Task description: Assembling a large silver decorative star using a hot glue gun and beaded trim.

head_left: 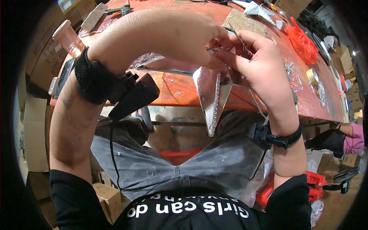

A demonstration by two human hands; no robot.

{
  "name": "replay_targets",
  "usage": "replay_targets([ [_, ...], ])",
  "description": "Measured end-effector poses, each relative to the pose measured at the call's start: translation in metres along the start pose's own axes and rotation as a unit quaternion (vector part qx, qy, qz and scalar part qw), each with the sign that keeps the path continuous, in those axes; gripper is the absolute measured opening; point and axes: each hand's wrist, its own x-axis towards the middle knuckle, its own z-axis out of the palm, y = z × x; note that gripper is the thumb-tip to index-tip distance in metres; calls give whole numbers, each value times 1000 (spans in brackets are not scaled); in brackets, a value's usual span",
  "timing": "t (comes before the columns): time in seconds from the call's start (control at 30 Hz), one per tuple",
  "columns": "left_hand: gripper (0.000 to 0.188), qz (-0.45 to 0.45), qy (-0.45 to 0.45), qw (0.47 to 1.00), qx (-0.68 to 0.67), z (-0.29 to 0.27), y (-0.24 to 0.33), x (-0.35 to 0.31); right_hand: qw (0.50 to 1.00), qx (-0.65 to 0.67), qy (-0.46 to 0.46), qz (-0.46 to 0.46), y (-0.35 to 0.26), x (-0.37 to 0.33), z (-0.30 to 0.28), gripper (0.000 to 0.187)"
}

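A silvery mirrored star [204, 89] lies partly over the table's near edge, one long point hanging toward my lap. Along the ridge of that point runs a sparkling rhinestone strip [217, 94]. My left hand [216, 40] reaches across above the star, its curled fingers closed at a shiny part of it near the centre. Close against those fingertips, my right hand [257, 53] pinches with thumb and forefinger. A thin dark strand [240, 39] passes through the right hand's fingers, and a similar length dangles below the palm. The exact contact at the fingertips is hidden.
A red worn table [172, 90] carries another silver star [255, 11], a cardboard piece [245, 23], a red plastic bag [302, 42], a tape roll [312, 76] and clear wrapping. At the left stand a pinkish cup [69, 38] and a phone [65, 78]. Another person [352, 138] is at the right.
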Motion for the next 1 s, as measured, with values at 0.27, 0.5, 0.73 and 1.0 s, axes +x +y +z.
replay_targets([
  [0.27, 43, -55, -26, 995, -85, -12, 15, -10, 997, -79, 3, -7, -6, 1, -1, 12],
  [0.5, 45, 8, 31, 993, -116, 2, -2, -12, 973, -192, 48, -121, 0, 4, 3, 21],
  [0.73, 48, 10, 30, 993, -112, 0, 2, -11, 979, -180, 44, -80, -3, 4, 2, 19],
  [1.0, 55, -41, 32, 995, -85, 0, 5, -16, 960, -201, 122, -152, -6, 2, -16, 18],
])
